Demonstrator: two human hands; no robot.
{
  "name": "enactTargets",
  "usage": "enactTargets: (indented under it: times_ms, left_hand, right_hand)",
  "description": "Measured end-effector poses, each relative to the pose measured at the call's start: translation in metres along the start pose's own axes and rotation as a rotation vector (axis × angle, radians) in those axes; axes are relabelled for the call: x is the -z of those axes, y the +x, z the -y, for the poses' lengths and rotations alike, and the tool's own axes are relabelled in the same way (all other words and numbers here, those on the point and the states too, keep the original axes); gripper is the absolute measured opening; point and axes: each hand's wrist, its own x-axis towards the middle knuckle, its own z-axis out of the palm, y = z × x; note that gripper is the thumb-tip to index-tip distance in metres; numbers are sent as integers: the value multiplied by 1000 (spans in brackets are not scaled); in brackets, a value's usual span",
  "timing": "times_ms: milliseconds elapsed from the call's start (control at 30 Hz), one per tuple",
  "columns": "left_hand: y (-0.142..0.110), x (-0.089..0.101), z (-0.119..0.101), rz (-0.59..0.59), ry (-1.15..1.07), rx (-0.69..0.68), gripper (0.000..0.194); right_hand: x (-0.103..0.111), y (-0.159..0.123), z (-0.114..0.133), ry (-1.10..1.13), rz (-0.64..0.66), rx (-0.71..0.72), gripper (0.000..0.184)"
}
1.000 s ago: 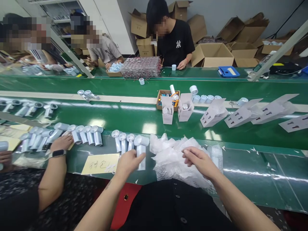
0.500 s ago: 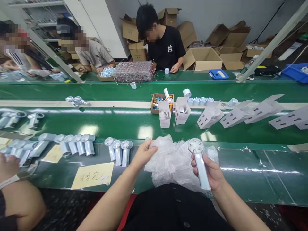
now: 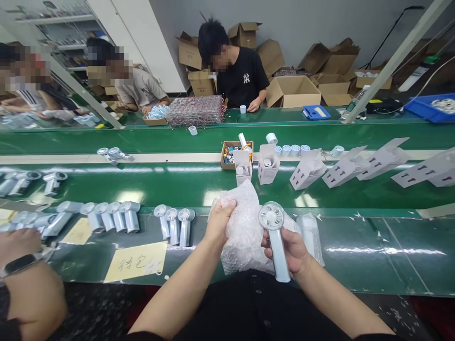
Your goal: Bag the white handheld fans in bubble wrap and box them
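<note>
My right hand (image 3: 291, 248) is closed round the handle of a light blue handheld fan (image 3: 277, 246), its round head up and facing me. Pinched in my left hand (image 3: 221, 220) is a bubble wrap bag (image 3: 245, 208), raised over a pile of more bubble wrap. The fan's head is close beside the bag, outside it; whether they touch I cannot tell. To the right of my right hand lies a fan wrapped in bubble wrap (image 3: 310, 237). Three bare fans (image 3: 173, 225) lean in a row left of my left arm.
Open white boxes (image 3: 307, 170) stand along the green belt ahead, near a small carton of parts (image 3: 225, 158). More fans (image 3: 113, 215) and a handwritten yellow card (image 3: 137, 260) lie to the left, beside a co-worker's arm (image 3: 28, 270). Other people work across the belt.
My left hand has lifted a bubble wrap bag off the pile. My right hand has brought the fan leftward, closer to the bag.
</note>
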Motion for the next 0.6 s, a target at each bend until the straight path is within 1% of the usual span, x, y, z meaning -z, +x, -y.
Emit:
enactTargets:
  times_ms: [67,133,200,233,267,333,367,400,433,467,500,533,567,600]
  left_hand:
    - [8,5,8,-71,68,-65,36]
    - [15,9,18,-136,138,-81,33]
    - [20,13,26,-188,257,-122,35]
    - [19,15,28,-207,349,-170,38]
    - [16,17,29,-228,464,-242,42]
    - [4,23,25,-267,736,-453,47]
    - [-5,27,21,-239,877,-575,48]
    - [-15,31,17,-146,1012,-686,50]
    - [-25,34,12,8,1135,-769,50]
    - [-34,36,8,200,1240,-816,47]
    - [-41,37,5,388,1324,-835,40]
    - [-46,38,4,525,1382,-842,33]
    - [-49,38,3,583,1413,-851,30]
    - [-49,37,2,573,1416,-861,32]
  right_hand:
    - [-4,-2,0,32,-47,12,45]
    - [-7,-2,0,79,-117,18,49]
    - [-8,0,0,118,-207,42,47]
    - [-9,2,0,120,-259,61,44]
    - [-9,4,0,109,-316,83,40]
    - [-11,7,1,67,-422,132,32]
    - [-12,8,3,45,-463,151,29]
    - [-14,8,5,29,-491,162,27]
    - [-16,8,7,18,-509,167,26]
    - [-19,9,9,15,-521,162,26]
    - [-21,9,12,20,-532,152,25]
    - [-24,11,14,33,-542,139,23]
    - [-26,12,15,50,-554,127,22]
    - [-28,13,17,64,-564,114,22]
